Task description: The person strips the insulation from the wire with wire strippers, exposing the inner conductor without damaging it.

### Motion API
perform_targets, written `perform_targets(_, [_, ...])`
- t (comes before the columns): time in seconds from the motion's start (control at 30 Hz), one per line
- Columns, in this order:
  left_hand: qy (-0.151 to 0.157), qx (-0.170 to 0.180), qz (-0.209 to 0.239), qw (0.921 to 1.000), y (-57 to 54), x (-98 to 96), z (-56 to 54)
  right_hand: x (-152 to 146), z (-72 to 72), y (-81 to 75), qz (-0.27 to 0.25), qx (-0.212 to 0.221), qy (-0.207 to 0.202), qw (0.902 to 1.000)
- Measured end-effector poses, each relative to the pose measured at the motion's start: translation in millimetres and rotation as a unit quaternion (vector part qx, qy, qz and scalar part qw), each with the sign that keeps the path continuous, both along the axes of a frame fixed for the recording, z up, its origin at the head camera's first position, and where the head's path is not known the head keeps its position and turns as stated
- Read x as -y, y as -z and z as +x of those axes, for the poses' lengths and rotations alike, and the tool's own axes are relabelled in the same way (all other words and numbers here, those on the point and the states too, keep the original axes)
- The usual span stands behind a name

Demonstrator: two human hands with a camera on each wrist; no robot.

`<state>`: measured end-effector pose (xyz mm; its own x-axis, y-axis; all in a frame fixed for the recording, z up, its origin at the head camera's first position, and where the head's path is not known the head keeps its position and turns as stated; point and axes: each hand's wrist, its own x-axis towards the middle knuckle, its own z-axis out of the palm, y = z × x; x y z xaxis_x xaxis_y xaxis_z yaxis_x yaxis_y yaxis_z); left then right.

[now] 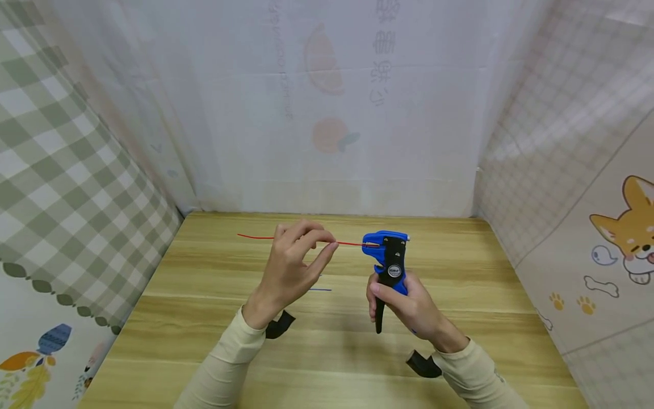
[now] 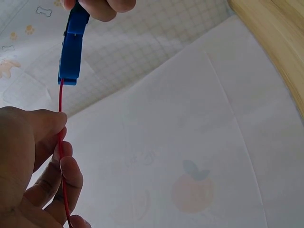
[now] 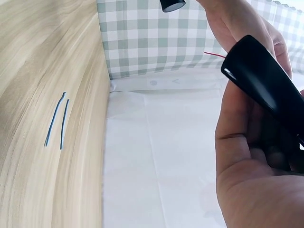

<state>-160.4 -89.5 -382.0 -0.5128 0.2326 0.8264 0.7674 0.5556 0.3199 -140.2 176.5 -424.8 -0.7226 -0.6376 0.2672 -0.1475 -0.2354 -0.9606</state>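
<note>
Between thumb and fingertips my left hand [image 1: 291,264] pinches a thin red wire [image 1: 255,236], whose free end sticks out to the left. The wire's other end sits in the mouth of a blue and black wire stripper [image 1: 394,255]. My right hand [image 1: 414,307] grips the stripper's handles, holding the tool upright above the table. Seen from the left wrist, the red wire [image 2: 60,97] runs straight into the blue head [image 2: 71,57]. In the right wrist view, a black handle [image 3: 261,73] crosses in front of the right hand's fingers.
Two blue wire pieces, one [image 3: 55,118] beside the other [image 3: 64,124], lie on the wooden table [image 1: 327,363]. Dark curved pieces show by the left wrist [image 1: 280,325] and the right wrist [image 1: 424,364]. Printed cloth walls [image 1: 327,182] stand behind and at both sides.
</note>
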Motion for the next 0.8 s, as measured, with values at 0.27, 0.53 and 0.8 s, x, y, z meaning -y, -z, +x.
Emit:
perform_targets(0.27, [-0.004,-0.001,-0.004,1.0,-0.5,0.4,0.0,-2.7,1.0,2.3,0.008,-0.01,0.01,0.9999])
perform_targets(0.53, [-0.005,-0.001,-0.008,1.0,-0.1,-0.8,1.7,-0.3,2.3,1.1,0.018,-0.009,0.036,0.9992])
perform_targets(0.8, [-0.001,0.006,-0.008,0.9999,1.2,-2.5,1.1,-0.6,1.4,0.8,0.038,-0.03,0.057,0.9972])
